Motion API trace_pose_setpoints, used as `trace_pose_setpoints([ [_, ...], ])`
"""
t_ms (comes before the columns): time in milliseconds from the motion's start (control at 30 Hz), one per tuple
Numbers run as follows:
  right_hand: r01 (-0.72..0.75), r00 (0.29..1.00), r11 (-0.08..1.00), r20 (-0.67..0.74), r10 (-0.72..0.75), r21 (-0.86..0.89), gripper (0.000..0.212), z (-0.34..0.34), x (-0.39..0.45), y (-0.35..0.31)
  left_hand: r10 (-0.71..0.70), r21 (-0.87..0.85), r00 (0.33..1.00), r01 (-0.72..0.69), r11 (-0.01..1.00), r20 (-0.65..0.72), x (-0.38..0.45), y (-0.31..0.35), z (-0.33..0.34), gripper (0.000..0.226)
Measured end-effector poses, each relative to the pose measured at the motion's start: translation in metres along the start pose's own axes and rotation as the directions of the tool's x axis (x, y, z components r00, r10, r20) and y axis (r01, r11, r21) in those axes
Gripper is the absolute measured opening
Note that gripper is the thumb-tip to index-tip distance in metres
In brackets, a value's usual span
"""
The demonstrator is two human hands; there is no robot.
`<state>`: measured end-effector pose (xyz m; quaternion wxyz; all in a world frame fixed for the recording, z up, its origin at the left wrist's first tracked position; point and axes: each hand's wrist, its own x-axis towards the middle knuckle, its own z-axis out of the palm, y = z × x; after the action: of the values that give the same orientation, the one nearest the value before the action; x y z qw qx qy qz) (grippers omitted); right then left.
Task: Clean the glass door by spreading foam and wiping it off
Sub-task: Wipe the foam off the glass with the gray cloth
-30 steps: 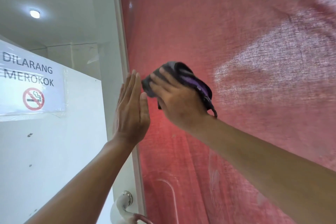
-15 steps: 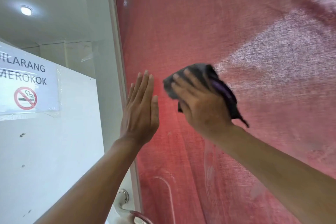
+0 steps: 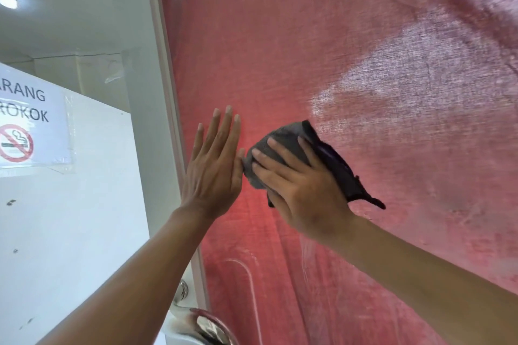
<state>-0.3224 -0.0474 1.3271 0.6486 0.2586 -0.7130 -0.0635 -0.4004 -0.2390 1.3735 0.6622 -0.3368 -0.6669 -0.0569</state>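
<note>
glass door: fills frame 12 to 5 o'clock, red woven fabric behind, smeary streaks low | right hand: fingers spread, pressing crumpled grey cloth on pane | left hand: fingers straight, flat by pale frame edge, thumb touching cloth | open glass toward 2 o'clock | chrome handle at 6

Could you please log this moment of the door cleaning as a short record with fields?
surface: glass door, red fabric behind it
left hand: flat, fingers straight, braced against the glass near the frame
right hand: presses the grey cloth on the glass
cloth position: beside the left thumb
below: metal door handle
left wall: no-smoking sign
</note>
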Motion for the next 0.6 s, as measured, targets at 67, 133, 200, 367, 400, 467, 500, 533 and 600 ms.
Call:
trace_pose_setpoints([
  [67, 0.092, 0.994, 0.994, 0.053, -0.095, 0.053, 0.036, 0.006, -0.013, -0.005, -0.001, -0.008, 1.000, 0.001, 1.000, -0.003, -0.002, -0.002, 0.002, 0.054],
  [133, 0.120, 0.990, 0.981, 0.060, -0.131, 0.152, 0.038, 0.008, -0.020, -0.002, -0.001, -0.009, 1.000, 0.001, 1.000, -0.010, -0.004, -0.003, 0.004, 0.054],
  [200, 0.014, 1.000, 0.986, -0.010, -0.013, 0.164, 0.037, 0.004, -0.013, 0.010, -0.013, -0.011, 1.000, 0.013, 1.000, -0.017, -0.004, -0.002, 0.004, 0.054],
  [367, -0.310, 0.931, 0.951, -0.204, 0.303, -0.002, 0.038, -0.002, 0.011, 0.022, -0.009, -0.014, 1.000, 0.008, 1.000, -0.018, -0.004, -0.001, 0.003, 0.054],
  [400, -0.267, 0.950, 0.964, -0.169, 0.263, 0.003, 0.039, 0.001, 0.004, 0.015, -0.009, -0.017, 1.000, 0.009, 1.000, -0.020, -0.004, -0.001, 0.003, 0.054],
  [467, -0.081, 0.996, 0.996, -0.045, 0.082, 0.041, 0.040, 0.010, -0.018, -0.004, -0.017, -0.020, 1.000, 0.017, 1.000, -0.021, -0.004, 0.001, 0.003, 0.054],
  [500, 0.003, 1.000, 0.996, 0.025, -0.005, 0.092, 0.039, 0.013, -0.031, -0.013, -0.022, -0.021, 1.000, 0.022, 1.000, -0.019, -0.003, 0.002, 0.003, 0.054],
  [533, 0.047, 0.996, 0.987, 0.071, -0.058, 0.152, 0.037, 0.014, -0.039, -0.018, -0.025, -0.022, 1.000, 0.024, 0.999, -0.015, -0.004, 0.002, 0.003, 0.054],
  [600, 0.032, 0.998, 0.973, 0.047, -0.044, 0.227, 0.032, 0.013, -0.038, -0.016, -0.023, -0.024, 1.000, 0.022, 0.999, -0.011, -0.004, 0.002, 0.002, 0.054],
])
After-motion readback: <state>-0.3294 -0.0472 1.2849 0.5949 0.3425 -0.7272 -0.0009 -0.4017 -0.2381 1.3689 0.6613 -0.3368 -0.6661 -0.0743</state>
